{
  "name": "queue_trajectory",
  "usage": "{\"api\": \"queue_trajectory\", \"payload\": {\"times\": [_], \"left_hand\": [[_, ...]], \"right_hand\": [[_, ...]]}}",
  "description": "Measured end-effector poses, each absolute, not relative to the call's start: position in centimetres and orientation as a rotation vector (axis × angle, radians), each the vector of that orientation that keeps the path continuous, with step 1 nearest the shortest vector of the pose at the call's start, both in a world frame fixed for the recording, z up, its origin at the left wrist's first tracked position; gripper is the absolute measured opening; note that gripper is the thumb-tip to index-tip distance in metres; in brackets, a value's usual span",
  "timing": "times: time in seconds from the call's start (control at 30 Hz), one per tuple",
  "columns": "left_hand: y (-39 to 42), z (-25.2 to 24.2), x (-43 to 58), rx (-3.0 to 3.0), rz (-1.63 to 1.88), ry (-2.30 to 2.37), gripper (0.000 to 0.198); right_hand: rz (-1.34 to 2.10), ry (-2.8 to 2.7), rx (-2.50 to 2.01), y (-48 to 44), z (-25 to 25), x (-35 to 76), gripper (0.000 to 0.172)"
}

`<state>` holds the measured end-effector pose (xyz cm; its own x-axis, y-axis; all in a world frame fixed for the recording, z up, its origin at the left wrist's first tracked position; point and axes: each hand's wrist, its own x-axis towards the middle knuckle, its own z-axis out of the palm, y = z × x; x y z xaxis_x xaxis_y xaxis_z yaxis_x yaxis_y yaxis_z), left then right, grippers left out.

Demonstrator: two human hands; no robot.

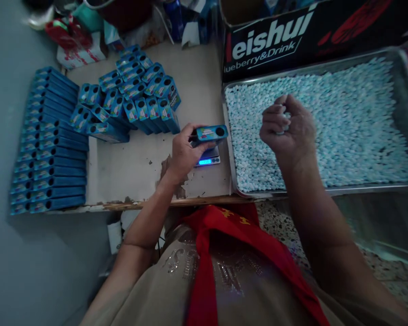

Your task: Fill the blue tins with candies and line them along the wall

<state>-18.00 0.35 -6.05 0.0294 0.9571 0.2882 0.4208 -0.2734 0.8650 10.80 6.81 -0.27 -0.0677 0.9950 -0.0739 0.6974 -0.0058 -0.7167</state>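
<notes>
Upright over a small digital scale (207,161) with a lit blue display, a blue box (211,132) with a dark round hole in its top is gripped by my left hand (187,149). Whether the box rests on the scale I cannot tell. My right hand (289,124), palm up with curled fingers, holds several pale candies (283,121) above the metal tray (228,136). White and light-blue candies (353,127) are spread over most of that tray.
Many blue boxes (153,108) stand grouped on the table (122,167), with stacked rows (57,158) at the left edge. A black carton (275,40) sits behind the tray. Bags, a red-and-white package (81,52) and a dark bowl (122,11) are at the back.
</notes>
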Motion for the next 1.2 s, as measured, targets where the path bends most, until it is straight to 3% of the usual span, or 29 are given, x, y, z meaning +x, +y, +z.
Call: {"api": "queue_trajectory", "payload": {"times": [0.07,0.2,0.33,0.5,0.67,0.8,0.97,1.07,1.2], "left_hand": [[1.1,-4.5,-16.1,1.836,1.228,1.34,0.047],[2.3,-2.6,-12.3,1.929,1.247,1.248,0.045],[2.8,-2.8,-9.5,1.923,1.268,1.221,0.046],[2.5,-3.0,-7.6,1.886,1.212,1.251,0.044],[2.7,-3.1,-6.6,1.848,1.243,1.234,0.043],[3.2,-4.1,-7.8,1.703,1.266,1.219,0.046],[2.5,-5.9,-14.1,1.422,1.384,1.18,0.048],[1.3,-7.0,-17.8,1.334,1.44,1.233,0.048],[0.3,-8.6,-19.7,1.316,1.42,1.296,0.048]], "right_hand": [[0.905,-1.706,-1.615,6.7,0.9,10.0,0.068],[1.05,-1.33,-1.488,6.5,3.2,9.0,0.072],[1.073,-1.02,-1.274,5.9,3.7,8.1,0.051],[1.068,-0.805,-0.9,5.1,2.9,7.9,0.065],[1.086,-0.757,-0.883,6.0,2.1,9.3,0.068],[1.181,-0.658,-0.84,7.8,0.4,12.5,0.058],[1.326,-0.168,-0.869,8.1,-2.9,16.1,0.035],[1.336,0.078,-1.016,6.8,-4.5,16.0,0.03],[1.414,-0.014,-1.178,4.8,-5.3,14.2,0.028]]}}
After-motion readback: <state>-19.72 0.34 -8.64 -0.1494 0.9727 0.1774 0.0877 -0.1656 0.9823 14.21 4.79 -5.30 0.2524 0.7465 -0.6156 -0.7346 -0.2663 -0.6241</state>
